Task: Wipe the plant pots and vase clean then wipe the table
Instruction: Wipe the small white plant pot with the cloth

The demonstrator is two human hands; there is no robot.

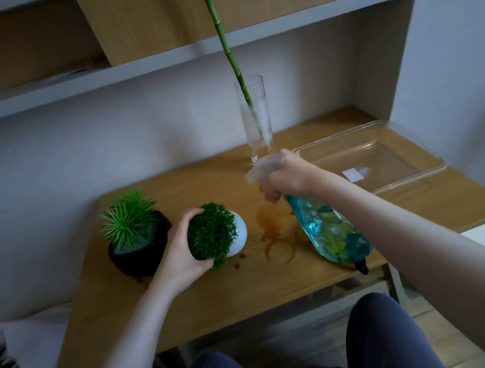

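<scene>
Left grip (182, 253): I see it curled round the round white pot of green moss (237, 228), tilted
Right grip (287, 177): clutching the teal plastic spray bottle (328, 227); above the stained wooden table (221, 294)

No readable text, brand, number or sign anywhere, small white label (352, 174) inside the clear plastic tray (416, 149) shows blank, spray bottle (329, 226) bears only blurred colour pattern, no legible lettering

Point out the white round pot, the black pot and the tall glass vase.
White round pot (238, 229): head view, bare right side.
Black pot (138, 260): head view, front wall.
Tall glass vase (255, 123): head view, mid wall.
</scene>
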